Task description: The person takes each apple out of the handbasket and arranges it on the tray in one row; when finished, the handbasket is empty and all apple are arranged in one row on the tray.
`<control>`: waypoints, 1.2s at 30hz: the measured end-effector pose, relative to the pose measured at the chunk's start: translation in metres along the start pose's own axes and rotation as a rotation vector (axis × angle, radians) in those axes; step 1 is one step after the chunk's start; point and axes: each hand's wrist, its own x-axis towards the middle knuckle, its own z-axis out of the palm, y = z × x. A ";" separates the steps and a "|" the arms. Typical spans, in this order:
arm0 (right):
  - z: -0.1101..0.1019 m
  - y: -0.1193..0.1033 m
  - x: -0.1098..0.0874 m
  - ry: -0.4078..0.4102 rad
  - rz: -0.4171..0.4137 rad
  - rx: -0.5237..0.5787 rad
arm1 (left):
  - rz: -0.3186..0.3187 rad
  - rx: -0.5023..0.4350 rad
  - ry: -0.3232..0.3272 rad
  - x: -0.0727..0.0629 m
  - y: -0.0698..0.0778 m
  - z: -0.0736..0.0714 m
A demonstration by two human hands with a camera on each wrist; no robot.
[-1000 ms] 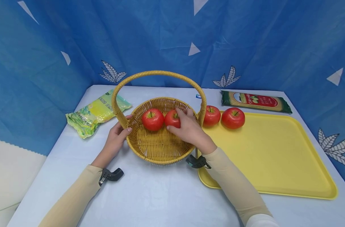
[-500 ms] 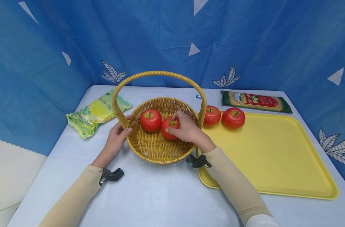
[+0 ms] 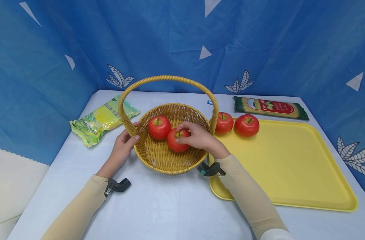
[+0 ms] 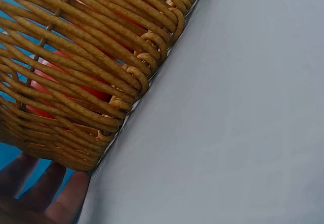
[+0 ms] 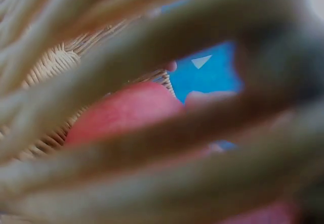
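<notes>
Red apple (image 3: 174, 147) has R hand (image 3: 198, 136) pinching nr top.

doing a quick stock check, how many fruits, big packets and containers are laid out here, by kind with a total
Round red apples: 4
Green-and-yellow plastic packet: 1
Long green-and-red plastic packet: 1
Round golden wicker basket: 1
Flat yellow rectangular tray: 1
Total: 8

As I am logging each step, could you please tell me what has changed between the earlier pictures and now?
The right hand has drawn its held apple toward the person and slightly left inside the basket; the other apple there has edged left. Nothing was let go. The left hand stays on the basket, and the two apples at the yellow tray are unmoved.
</notes>
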 end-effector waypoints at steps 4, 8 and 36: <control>-0.001 0.000 -0.001 -0.071 -0.024 -0.036 | -0.002 -0.001 -0.002 0.000 0.001 0.000; 0.000 0.000 -0.002 -0.103 -0.054 -0.061 | -0.005 0.009 -0.002 0.001 0.001 0.000; 0.015 -0.005 -0.009 -0.202 -0.263 -0.222 | 0.006 0.008 -0.006 -0.001 0.001 0.001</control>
